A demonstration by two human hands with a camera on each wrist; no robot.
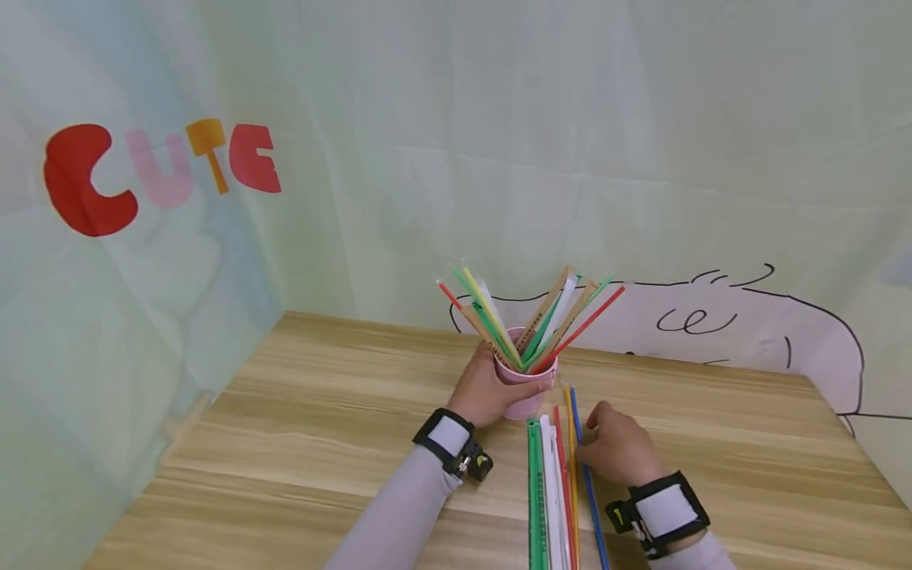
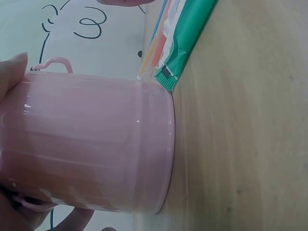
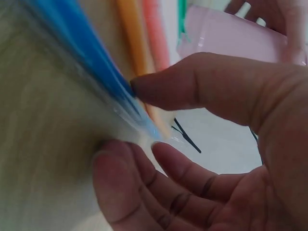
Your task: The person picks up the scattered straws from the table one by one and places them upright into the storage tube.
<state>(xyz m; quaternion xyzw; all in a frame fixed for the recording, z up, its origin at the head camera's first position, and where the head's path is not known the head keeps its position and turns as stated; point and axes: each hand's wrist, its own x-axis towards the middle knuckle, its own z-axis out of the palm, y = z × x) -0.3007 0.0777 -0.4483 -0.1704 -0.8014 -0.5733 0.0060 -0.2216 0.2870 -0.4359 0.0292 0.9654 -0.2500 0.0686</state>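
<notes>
My left hand (image 1: 488, 388) grips a small pink bucket (image 1: 523, 405) that stands upright on the table. Several straws (image 1: 527, 332), some in green, white or brown wrappers, fan out of its top. In the left wrist view the bucket (image 2: 91, 144) fills the left half, with fingers round its far end. At the end of a row of straws, my right hand (image 1: 621, 445) is at a blue straw (image 1: 590, 491). In the right wrist view the thumb touches this blue straw (image 3: 82, 45), while the curled fingers (image 3: 115, 183) stay apart from the thumb.
Left of the blue straw lie an orange straw (image 1: 573, 459), a red straw (image 1: 563, 467), white-wrapped straws (image 1: 549, 475) and green-wrapped straws (image 1: 536, 491). The wooden table (image 1: 285, 443) meets a printed cloth (image 1: 570, 142) at the back and left.
</notes>
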